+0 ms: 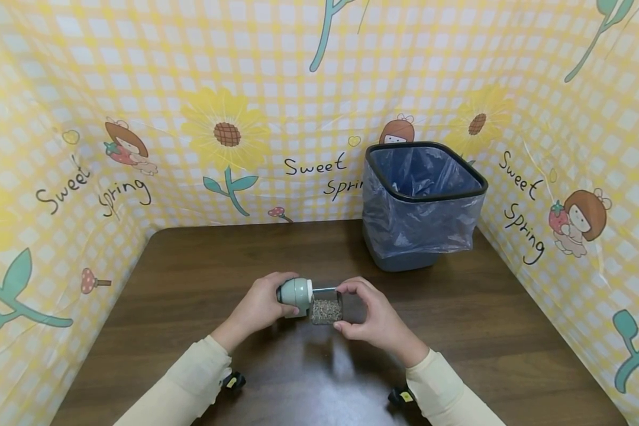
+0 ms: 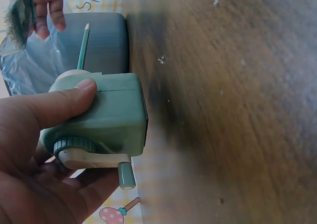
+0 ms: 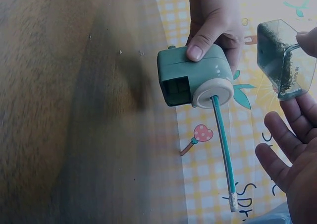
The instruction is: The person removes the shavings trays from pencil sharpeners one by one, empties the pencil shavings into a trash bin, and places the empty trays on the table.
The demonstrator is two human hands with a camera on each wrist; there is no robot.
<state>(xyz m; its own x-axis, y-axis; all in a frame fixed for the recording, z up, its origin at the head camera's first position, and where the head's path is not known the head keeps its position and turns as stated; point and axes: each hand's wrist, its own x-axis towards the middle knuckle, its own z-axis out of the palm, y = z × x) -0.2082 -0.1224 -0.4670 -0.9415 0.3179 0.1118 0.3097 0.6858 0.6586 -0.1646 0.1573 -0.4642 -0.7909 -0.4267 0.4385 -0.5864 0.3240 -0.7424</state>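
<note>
My left hand [image 1: 258,302] grips a green crank pencil sharpener [image 2: 119,110], thumb on its top, with the crank handle [image 2: 127,176] on the side facing the left wrist camera. A teal pencil [image 3: 223,149] sticks out of the white ring on the sharpener's front. In the right wrist view a square opening shows in the sharpener's body. My right hand [image 1: 373,313] pinches a clear shavings drawer [image 3: 282,60] between thumb and fingers. Brownish shavings [image 1: 327,310] lie inside it. The drawer is apart from the sharpener, and both are held above the table.
A bin [image 1: 420,231] lined with a clear plastic bag stands at the back right of the brown wooden table [image 1: 218,254]. Small white scraps [image 2: 161,59] lie on the tabletop. Yellow checked cloth [image 1: 298,71] hangs around the back and sides.
</note>
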